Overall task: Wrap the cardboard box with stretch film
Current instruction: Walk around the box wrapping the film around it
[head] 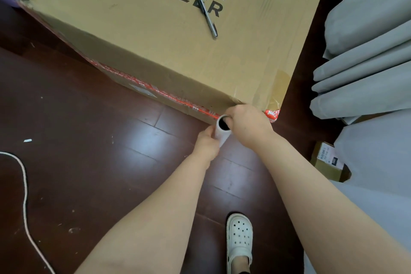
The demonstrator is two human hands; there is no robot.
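White clog (239, 236) on the dark floor (89, 162) at bottom centre. Above it, the left grip (205, 143) and right grip (249, 127) both curl round a small roll of stretch film (223, 132), just beside the near lower corner of the cardboard box (155, 46). Wrapping looks barely begun, since no film shows on the box. It fills the upper frame, tan, scuffed and red-taped, with a pen (205, 10) on top.

You are working under dim, even indoor light. Observe the pale glare patches on the glossy dark floor (142, 140). Shadows are soft and faint. Wide-angle distortion bows the edges of the cardboard box (155, 51); detail softens toward the frame corners, with slight overall blur.
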